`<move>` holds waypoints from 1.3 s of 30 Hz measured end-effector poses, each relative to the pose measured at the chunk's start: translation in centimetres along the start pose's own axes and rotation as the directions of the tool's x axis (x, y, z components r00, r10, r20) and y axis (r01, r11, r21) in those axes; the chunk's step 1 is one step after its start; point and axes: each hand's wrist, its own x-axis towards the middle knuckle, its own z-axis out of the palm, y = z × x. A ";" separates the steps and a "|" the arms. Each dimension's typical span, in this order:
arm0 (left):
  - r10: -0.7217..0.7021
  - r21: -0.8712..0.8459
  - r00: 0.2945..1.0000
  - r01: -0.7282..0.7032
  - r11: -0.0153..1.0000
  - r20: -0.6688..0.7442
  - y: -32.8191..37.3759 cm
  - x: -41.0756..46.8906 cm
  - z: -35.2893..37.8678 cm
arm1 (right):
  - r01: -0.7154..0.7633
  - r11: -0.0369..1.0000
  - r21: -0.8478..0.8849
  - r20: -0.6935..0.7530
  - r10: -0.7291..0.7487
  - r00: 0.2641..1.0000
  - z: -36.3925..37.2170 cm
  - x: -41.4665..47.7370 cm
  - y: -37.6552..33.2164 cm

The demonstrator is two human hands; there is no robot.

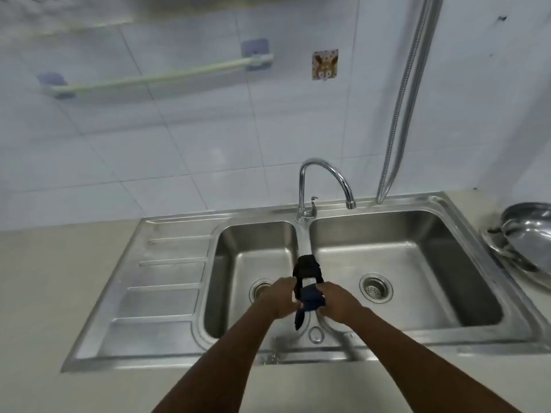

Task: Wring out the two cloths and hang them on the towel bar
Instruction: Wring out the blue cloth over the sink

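Both hands are meeting above the divider of the double sink [447, 204]. The left hand [278, 298] and right hand [335, 299] are each clenching around a dark blue cloth [310, 298] bunched between them. A black cloth [307, 266] is bulging out just beyond the fingers, and a dark tail is hanging below the hands. The towel bar [155, 76] is sitting bare on the far wall, up to the left. No readable writing is showing anywhere.

Light: even, cool, fairly bright, soft shadows
Glare: sheen on sink [417, 201] steel and faucet [325, 171]
Blur: top-left soft, towel bar [161, 76] smeared
Distortion: wide-angle bending at edges
Sharpness: overall low, compressed
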 end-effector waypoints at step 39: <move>0.243 -0.582 0.970 -0.215 0.784 -0.030 -8.5 2.5 -7.2 | 0.259 0.551 0.793 -0.369 0.098 0.924 -6.3 -2.3 -12.4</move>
